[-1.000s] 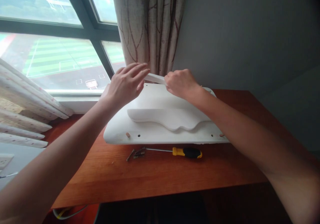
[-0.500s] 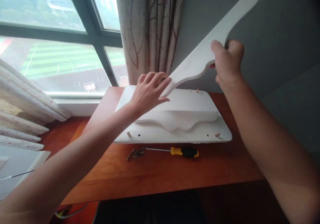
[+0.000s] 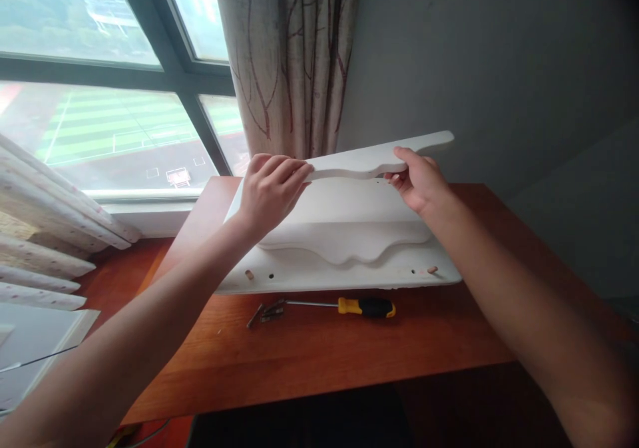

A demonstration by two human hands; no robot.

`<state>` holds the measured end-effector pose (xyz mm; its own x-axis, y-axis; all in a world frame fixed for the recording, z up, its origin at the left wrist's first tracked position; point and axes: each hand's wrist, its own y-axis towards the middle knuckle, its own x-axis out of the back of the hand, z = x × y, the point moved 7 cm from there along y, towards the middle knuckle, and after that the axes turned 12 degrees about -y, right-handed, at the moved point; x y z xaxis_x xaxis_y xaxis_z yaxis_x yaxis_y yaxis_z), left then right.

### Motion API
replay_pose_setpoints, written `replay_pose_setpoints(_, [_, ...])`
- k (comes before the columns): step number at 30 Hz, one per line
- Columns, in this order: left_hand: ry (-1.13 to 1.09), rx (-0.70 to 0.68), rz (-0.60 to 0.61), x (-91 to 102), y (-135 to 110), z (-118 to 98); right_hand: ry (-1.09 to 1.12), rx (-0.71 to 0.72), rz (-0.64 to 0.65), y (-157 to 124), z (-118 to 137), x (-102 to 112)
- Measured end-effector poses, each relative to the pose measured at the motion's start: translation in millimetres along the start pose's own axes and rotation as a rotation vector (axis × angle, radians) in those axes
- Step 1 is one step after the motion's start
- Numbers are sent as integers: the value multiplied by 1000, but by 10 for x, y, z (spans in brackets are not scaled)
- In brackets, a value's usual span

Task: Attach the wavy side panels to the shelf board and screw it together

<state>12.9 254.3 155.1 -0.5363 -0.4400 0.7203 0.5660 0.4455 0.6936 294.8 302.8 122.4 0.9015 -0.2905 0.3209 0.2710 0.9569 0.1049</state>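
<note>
My left hand [image 3: 271, 190] and my right hand [image 3: 419, 179] both grip a long white curved wooden panel [image 3: 369, 158], holding it nearly level just above the far edge of a white board [image 3: 349, 275]. The left hand pinches the panel's left end; the right hand holds it near the middle-right. A second wavy-edged white piece [image 3: 349, 238] lies flat on the board. Wooden dowels [image 3: 432, 269] stick up near the board's front edge.
A yellow-and-black screwdriver [image 3: 364, 307] and a few screws [image 3: 267, 311] lie on the reddish wooden table [image 3: 309, 361] in front of the board. A patterned curtain [image 3: 294, 62], a window and a grey wall stand behind.
The white panel swung down from steeply tilted, with its right end high, to almost level over the board. My right hand came down with it; my left hand closed on its left end.
</note>
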Motion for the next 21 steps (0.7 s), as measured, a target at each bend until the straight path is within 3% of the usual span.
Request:
replay_pose_setpoints(5, [-102, 183, -84, 119, 60, 234, -94, 28, 135, -20, 55, -7])
replay_pose_setpoints(7, [-139, 253, -84, 138, 70, 351, -204, 83, 116, 10, 91, 58])
replay_pose_setpoints(13, [-466, 516, -44, 73, 31, 786, -762, 491, -317, -5, 464, 520])
replay_pose_setpoints(15, [-600, 564, -35, 25, 27, 910, -901, 607, -362, -12, 560, 598])
replay_pose_setpoints(17, [-695, 583, -18, -27, 35, 1000, -1002, 706, -309, 30, 576, 599])
replay_pose_setpoints(21, [-726, 608, 44, -130, 60, 1065, -1048, 810, -48, 211, 347, 447])
